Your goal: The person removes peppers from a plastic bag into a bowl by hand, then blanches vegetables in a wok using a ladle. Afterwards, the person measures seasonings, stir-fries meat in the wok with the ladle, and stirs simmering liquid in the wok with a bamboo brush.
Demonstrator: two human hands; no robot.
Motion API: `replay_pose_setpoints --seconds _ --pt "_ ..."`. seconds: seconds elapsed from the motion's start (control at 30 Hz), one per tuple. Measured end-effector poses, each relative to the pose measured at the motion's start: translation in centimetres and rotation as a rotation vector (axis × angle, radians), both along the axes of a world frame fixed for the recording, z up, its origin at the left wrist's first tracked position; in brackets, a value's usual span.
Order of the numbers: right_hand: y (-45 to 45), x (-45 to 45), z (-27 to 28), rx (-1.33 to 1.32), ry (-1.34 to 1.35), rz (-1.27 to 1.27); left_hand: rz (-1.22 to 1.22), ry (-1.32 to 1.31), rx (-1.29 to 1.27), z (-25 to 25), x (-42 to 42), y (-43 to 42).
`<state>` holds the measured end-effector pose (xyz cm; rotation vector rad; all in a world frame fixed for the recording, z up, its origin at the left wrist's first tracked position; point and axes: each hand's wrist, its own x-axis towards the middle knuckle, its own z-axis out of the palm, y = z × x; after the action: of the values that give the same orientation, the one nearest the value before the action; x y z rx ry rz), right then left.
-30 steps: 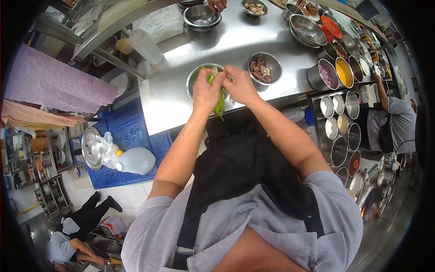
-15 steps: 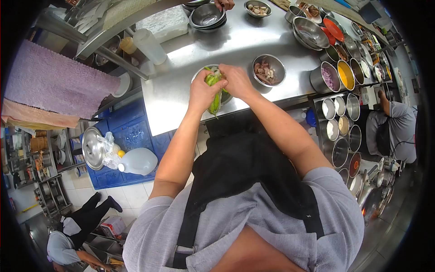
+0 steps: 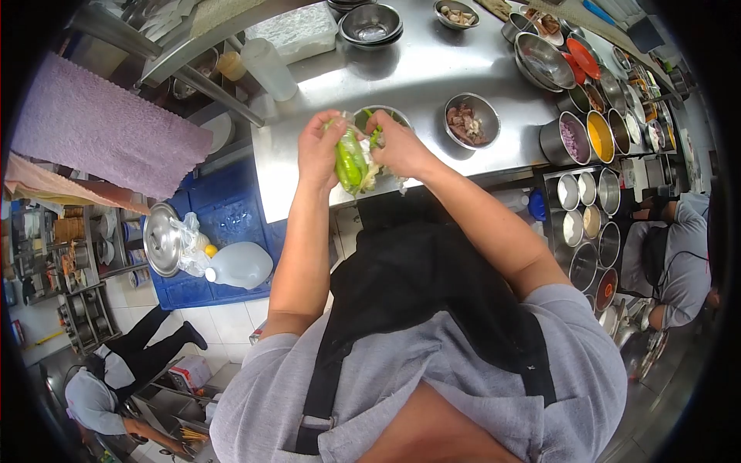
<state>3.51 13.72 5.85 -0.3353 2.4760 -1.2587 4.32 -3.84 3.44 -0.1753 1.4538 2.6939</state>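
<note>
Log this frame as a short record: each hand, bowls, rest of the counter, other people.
Left hand: holds a clear bag of green peppers
Right hand: beside the bag, fingertips near a green piece; grip unclear
Near bowl: metal, partly hidden behind the hands; contents unclear
Meat bowl: metal, on the counter, right of the hands
Far side: bowl stack, upright translucent bottle
Others: one person lower left, another at right
</note>
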Motion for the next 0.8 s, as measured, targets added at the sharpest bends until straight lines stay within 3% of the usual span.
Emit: replay_pose_setpoints --seconds 0.3,0.4,0.5,0.53,0.6,0.67,0.77,0.8 --pt "-0.4 2.1 -1.8 -0.003 0.023 0.068 0.145 -0.046 -0.078 -0.7 0.0 -0.8" --pt "-0.7 2.1 -3.6 -0.134 -0.173 0.138 0.314 0.008 -0.104 -1.6 -1.4 -1.6" --pt "-0.7 3.1 -2.6 -0.473 -0.739 0.215 0.252 0.04 -0.019 -0.9 -1.5 -1.9" --pt "-0.9 3.0 -2.5 -0.471 -0.737 0.218 0.217 0.085 0.027 -0.8 -1.4 -1.8" --pt "-1.6 3.1 -2.6 -0.483 -0.548 -0.093 0.209 0.136 0.112 -1.4 -1.2 -1.7" --pt "-0.8 2.1 -3.9 -0.514 -0.581 -0.112 0.195 0.192 0.198 -2.2 -0.8 -1.1" --pt "-0.5 1.2 -4.3 -0.548 -0.33 -0.196 0.186 -0.142 0.169 -3.1 1.0 0.8" --pt "-0.7 1.4 -4.0 -0.545 -0.326 -0.184 0.196 -0.135 0.171 -2.5 2.1 1.3"
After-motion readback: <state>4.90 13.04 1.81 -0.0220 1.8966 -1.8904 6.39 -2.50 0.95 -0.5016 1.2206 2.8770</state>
